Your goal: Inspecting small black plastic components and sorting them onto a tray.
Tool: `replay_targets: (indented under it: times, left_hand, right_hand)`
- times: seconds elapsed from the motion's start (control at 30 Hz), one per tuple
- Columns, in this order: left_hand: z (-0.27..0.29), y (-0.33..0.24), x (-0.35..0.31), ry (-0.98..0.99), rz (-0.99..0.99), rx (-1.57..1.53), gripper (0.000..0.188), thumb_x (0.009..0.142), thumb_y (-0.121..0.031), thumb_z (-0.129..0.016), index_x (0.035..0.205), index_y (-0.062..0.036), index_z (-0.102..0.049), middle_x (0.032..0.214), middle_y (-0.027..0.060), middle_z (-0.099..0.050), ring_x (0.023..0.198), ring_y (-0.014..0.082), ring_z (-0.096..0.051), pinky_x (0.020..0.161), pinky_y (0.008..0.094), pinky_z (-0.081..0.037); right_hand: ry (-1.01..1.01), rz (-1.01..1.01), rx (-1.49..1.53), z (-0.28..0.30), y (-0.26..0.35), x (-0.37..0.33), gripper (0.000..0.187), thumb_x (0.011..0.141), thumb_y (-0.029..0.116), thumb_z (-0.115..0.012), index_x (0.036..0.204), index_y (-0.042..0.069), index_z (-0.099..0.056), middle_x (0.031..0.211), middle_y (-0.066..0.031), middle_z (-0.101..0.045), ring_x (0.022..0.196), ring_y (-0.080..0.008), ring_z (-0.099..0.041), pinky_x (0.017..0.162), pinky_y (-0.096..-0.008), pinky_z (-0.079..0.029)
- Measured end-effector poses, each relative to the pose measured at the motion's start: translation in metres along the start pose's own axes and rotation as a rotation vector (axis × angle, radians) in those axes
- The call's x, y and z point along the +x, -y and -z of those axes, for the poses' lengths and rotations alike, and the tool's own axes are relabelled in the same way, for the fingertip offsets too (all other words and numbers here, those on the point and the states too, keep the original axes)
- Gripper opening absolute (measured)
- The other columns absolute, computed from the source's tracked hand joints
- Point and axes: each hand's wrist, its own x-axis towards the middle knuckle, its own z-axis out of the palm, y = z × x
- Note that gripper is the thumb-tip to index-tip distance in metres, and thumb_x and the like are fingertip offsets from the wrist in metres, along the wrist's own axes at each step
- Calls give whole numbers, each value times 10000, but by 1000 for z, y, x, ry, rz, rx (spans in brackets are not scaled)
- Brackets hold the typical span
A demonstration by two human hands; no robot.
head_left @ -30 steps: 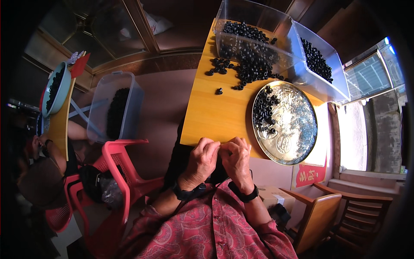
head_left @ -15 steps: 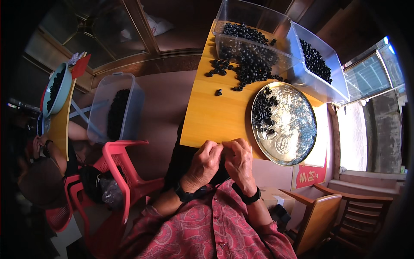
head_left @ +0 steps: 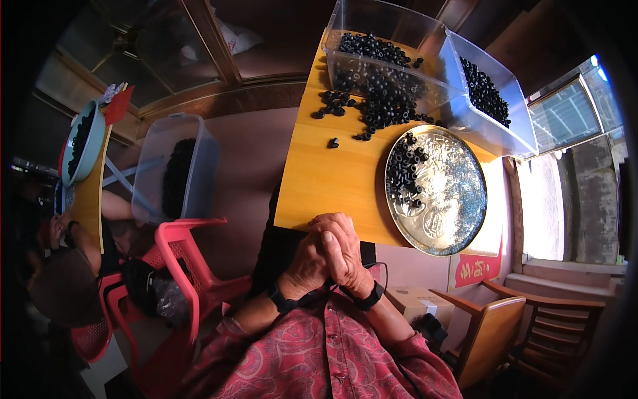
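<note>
My hands are clasped together just off the table's near edge. My right hand point(head_left: 344, 251) lies over my left hand point(head_left: 307, 261), with its fingers closed across it. The left fingers are curled and mostly covered, so anything held between the palms is hidden. Ahead is the yellow wooden table point(head_left: 319, 179). To the right of my hands a round metal tray point(head_left: 415, 229) holds small black ring-shaped parts point(head_left: 404, 166) on its left side. Small shiny pale and bluish pieces point(head_left: 458, 173) cover its middle and right. A paired black piece point(head_left: 333, 143) lies alone on the wood.
A clear bin point(head_left: 339, 70) on its side spills black rings point(head_left: 382, 113) onto the table. Beside it stands another bin point(head_left: 522, 136) of rings. Left are a red plastic chair point(head_left: 186, 266), a floor tub point(head_left: 143, 193) and a seated person point(head_left: 80, 246). Wooden chairs point(head_left: 495, 339) stand right.
My hands were side by side with fingertips pinched close together. Now they have come together, the right folded over the left. The table things have stayed in place.
</note>
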Motion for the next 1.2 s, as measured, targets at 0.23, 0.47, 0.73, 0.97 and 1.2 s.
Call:
replay_targets:
  times: [0.23, 0.47, 0.73, 0.97, 1.2]
  left_hand:
    - [-1, -2, -3, 33, -90, 70, 260, 796, -52, -648, 1030, 26, -563, 942, 156, -623, 905, 327, -634, 782, 403, -542]
    - [-4, -4, -2, 21, 1, -226, 245, 787, -46, -635, 1017, 15, -576, 950, 146, -613, 920, 334, -626, 817, 426, -533]
    - [-23, 3, -14, -134, -88, -21, 261, 872, -152, -578, 1038, 49, -575, 998, 200, -636, 901, 327, -659, 797, 404, -554]
    - [-13, -4, -10, 31, -66, -102, 207, 771, -36, -635, 976, -3, -630, 964, 149, -645, 923, 323, -661, 842, 412, -538]
    - [-19, -1, -12, 59, -34, -38, 226, 840, -109, -586, 1010, 41, -596, 978, 188, -645, 867, 316, -674, 799, 406, -553]
  right_hand:
    - [-83, 11, 42, -2, -4, -12, 242, 910, 174, -414, 965, 21, -593, 986, -165, -599, 898, -327, -557, 829, -409, -401]
    - [-121, 57, 58, -3, -13, -24, 227, 909, 166, -418, 978, 13, -571, 1029, -190, -608, 932, -356, -564, 867, -444, -417]
    - [-139, 48, 115, -3, -17, -29, 208, 907, 168, -432, 965, 19, -565, 1016, -203, -602, 936, -372, -567, 874, -462, -426]
    - [-184, 67, 160, -5, -23, -37, 200, 908, 165, -430, 959, 24, -563, 997, -206, -600, 923, -368, -577, 865, -458, -432]
    - [-169, 54, 179, -3, -23, -31, 190, 905, 158, -430, 948, 27, -562, 990, -200, -603, 914, -353, -582, 855, -446, -436]
